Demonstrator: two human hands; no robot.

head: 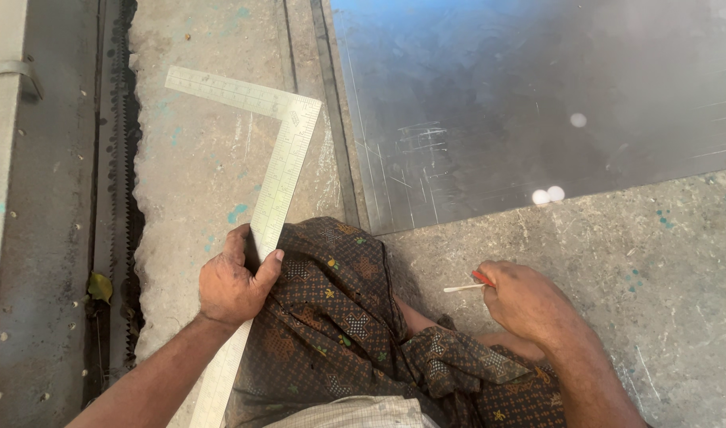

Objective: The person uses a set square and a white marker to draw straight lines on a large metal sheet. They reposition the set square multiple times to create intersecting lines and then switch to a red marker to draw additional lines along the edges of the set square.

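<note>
While the left hand grips a pale L-shaped steel square, right hand pinches perhaps a pencil.

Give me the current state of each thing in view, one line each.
Left hand: closed around the square's long blade.
Steel square: lying flat on the concrete, short arm pointing left.
Right hand: shut on a marking tool.
Marking tool: held level, tip pointing left.
Metal sheet: flat, scratched.

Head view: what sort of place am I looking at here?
Likely a sheet-metal or fabrication workshop, worked at floor level. A scratched metal sheet lies on rough concrete floor, the left hand grips a steel framing square, and the right hand holds a small marking tool.
</note>
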